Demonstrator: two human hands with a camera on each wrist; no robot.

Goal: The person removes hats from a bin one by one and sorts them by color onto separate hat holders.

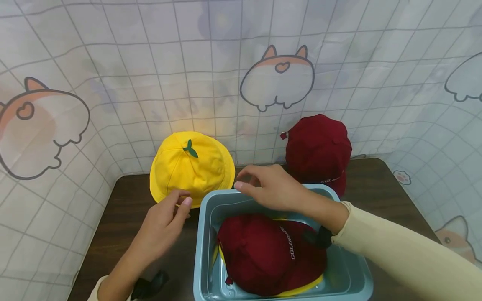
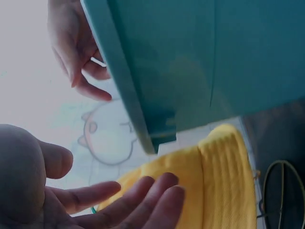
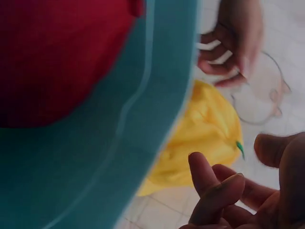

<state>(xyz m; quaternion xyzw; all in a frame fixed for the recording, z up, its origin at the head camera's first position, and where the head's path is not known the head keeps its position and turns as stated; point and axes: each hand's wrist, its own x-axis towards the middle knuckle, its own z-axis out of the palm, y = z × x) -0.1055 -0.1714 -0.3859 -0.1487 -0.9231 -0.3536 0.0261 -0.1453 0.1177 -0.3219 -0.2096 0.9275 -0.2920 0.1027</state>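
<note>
A yellow bucket hat (image 1: 188,167) with a green sprout on its crown sits at the back left of the table. My left hand (image 1: 163,221) is at the hat's front brim, fingers loosely bent and gripping nothing; the left wrist view shows its spread fingers before the yellow cloth (image 2: 224,176). Over the back rim of a blue plastic bin (image 1: 201,246) hovers my right hand (image 1: 276,188), relaxed and holding nothing. Inside the bin lies a dark red baseball cap (image 1: 256,251) with white lettering, on top of something yellow that shows only at its edges.
Another dark red cap (image 1: 318,146) stands at the back right, behind the bin. The dark wood table (image 1: 105,238) meets a white grid-patterned curtain (image 1: 211,83) along its back and sides.
</note>
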